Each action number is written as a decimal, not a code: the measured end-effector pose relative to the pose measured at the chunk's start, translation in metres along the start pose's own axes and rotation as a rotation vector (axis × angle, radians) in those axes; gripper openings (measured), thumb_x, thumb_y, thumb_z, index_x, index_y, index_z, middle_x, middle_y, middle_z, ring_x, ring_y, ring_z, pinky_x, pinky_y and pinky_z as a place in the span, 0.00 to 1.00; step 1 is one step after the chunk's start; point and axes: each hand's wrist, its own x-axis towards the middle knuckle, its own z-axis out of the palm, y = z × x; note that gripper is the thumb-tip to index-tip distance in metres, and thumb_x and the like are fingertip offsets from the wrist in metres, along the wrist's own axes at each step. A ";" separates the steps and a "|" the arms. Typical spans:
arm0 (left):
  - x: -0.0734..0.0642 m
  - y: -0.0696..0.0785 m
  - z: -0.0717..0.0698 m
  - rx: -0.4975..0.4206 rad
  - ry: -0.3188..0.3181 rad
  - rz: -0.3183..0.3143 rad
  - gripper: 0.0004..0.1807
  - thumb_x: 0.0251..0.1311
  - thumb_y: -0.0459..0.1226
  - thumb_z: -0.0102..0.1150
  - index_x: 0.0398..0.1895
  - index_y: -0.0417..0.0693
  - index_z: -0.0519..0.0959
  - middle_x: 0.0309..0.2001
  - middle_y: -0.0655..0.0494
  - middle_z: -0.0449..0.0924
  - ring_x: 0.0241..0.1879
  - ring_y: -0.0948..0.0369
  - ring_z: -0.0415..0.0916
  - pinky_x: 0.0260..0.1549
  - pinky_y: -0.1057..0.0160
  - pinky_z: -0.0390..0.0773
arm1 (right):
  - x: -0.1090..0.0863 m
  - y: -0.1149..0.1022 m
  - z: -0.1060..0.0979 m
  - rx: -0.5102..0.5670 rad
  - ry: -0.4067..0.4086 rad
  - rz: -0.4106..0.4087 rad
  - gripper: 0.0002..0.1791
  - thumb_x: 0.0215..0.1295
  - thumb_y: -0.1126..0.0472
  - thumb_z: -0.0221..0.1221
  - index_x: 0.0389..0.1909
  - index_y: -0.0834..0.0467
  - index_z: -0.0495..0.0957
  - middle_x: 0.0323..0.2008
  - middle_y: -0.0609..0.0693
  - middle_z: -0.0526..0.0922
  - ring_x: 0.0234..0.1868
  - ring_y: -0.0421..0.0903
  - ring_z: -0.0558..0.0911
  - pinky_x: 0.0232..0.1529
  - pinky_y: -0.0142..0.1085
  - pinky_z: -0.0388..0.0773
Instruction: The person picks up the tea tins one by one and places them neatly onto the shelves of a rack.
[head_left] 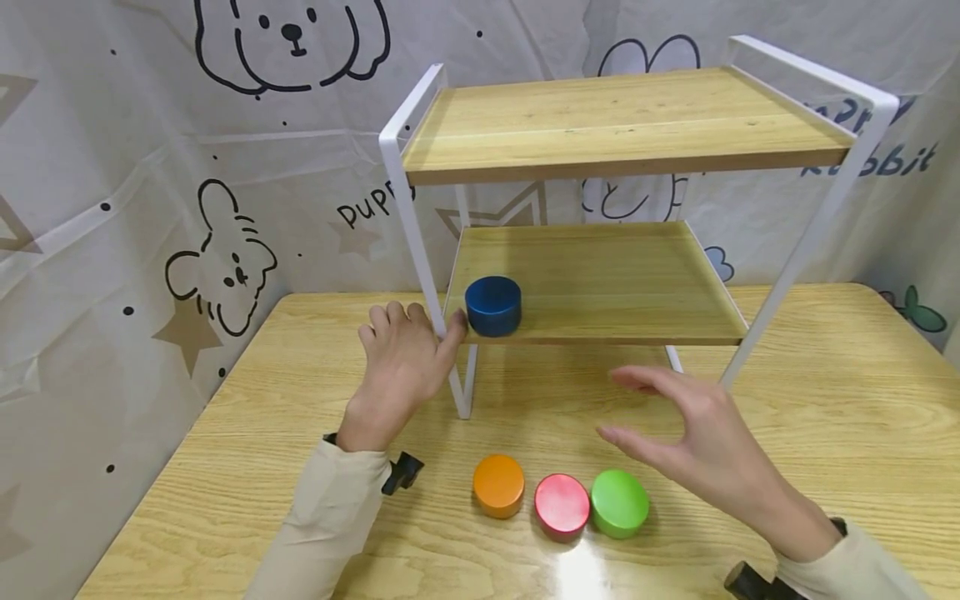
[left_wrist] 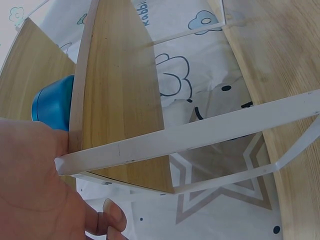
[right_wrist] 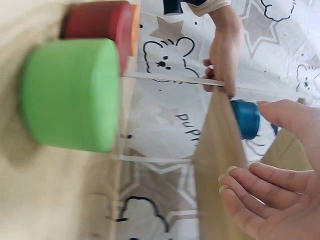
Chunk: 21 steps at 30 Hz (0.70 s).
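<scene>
A blue round tin (head_left: 492,307) stands at the front left corner of the lower wooden board (head_left: 600,283) of a two-tier shelf. My left hand (head_left: 405,354) grips the shelf's white left leg (head_left: 420,250), its thumb by the board's front edge close to the blue tin. In the left wrist view the palm (left_wrist: 35,175) lies against the white frame. My right hand (head_left: 705,433) hovers right of the tins on the table, thumb and fingers apart in a C shape, holding nothing. Nearest to it is a green tin (head_left: 619,503), beside a red tin (head_left: 562,506); an orange tin (head_left: 498,485) stands further left.
The upper wooden board (head_left: 630,121) of the shelf has raised white side rails (head_left: 817,71). The shelf's right leg (head_left: 795,242) rises behind my right hand. A printed cloth (head_left: 315,150) hangs behind and left of the wooden table (head_left: 247,417).
</scene>
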 end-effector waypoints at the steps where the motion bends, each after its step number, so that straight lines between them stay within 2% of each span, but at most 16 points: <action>1: 0.000 0.000 0.000 -0.001 -0.002 0.000 0.32 0.70 0.58 0.33 0.26 0.39 0.68 0.33 0.41 0.63 0.39 0.44 0.56 0.40 0.47 0.55 | -0.003 0.002 0.001 0.008 -0.011 0.024 0.29 0.40 0.64 0.76 0.49 0.58 0.80 0.43 0.47 0.85 0.42 0.46 0.82 0.47 0.26 0.71; 4: 0.001 -0.001 0.001 -0.005 -0.006 0.003 0.32 0.70 0.58 0.33 0.26 0.39 0.68 0.33 0.41 0.63 0.39 0.44 0.56 0.40 0.47 0.55 | -0.010 0.007 0.002 0.036 -0.050 0.091 0.29 0.43 0.62 0.75 0.51 0.57 0.80 0.45 0.47 0.84 0.45 0.47 0.82 0.49 0.24 0.70; 8: 0.002 0.000 0.001 -0.008 -0.008 0.000 0.32 0.70 0.59 0.33 0.26 0.39 0.68 0.33 0.41 0.63 0.39 0.44 0.56 0.40 0.48 0.55 | -0.021 0.013 0.006 0.057 -0.096 0.133 0.30 0.45 0.58 0.75 0.53 0.55 0.78 0.47 0.46 0.84 0.48 0.47 0.81 0.51 0.23 0.68; 12: 0.002 -0.001 0.000 -0.005 -0.007 -0.003 0.32 0.70 0.59 0.32 0.26 0.39 0.68 0.32 0.41 0.63 0.39 0.44 0.56 0.40 0.48 0.54 | -0.031 0.017 0.009 0.058 -0.166 0.188 0.34 0.46 0.53 0.75 0.56 0.54 0.76 0.50 0.47 0.82 0.50 0.50 0.80 0.50 0.39 0.75; 15: 0.001 -0.001 0.000 -0.003 -0.009 -0.005 0.32 0.70 0.59 0.32 0.26 0.39 0.68 0.32 0.42 0.63 0.39 0.44 0.56 0.40 0.48 0.54 | -0.038 0.019 0.011 0.055 -0.231 0.226 0.38 0.46 0.49 0.74 0.59 0.57 0.74 0.53 0.50 0.81 0.51 0.54 0.80 0.48 0.52 0.74; 21: 0.001 -0.002 0.001 -0.002 -0.007 -0.005 0.33 0.70 0.59 0.32 0.26 0.39 0.68 0.33 0.41 0.63 0.39 0.44 0.56 0.40 0.48 0.54 | -0.048 0.024 0.018 0.060 -0.297 0.188 0.42 0.41 0.45 0.76 0.58 0.59 0.74 0.53 0.49 0.81 0.50 0.54 0.81 0.47 0.51 0.76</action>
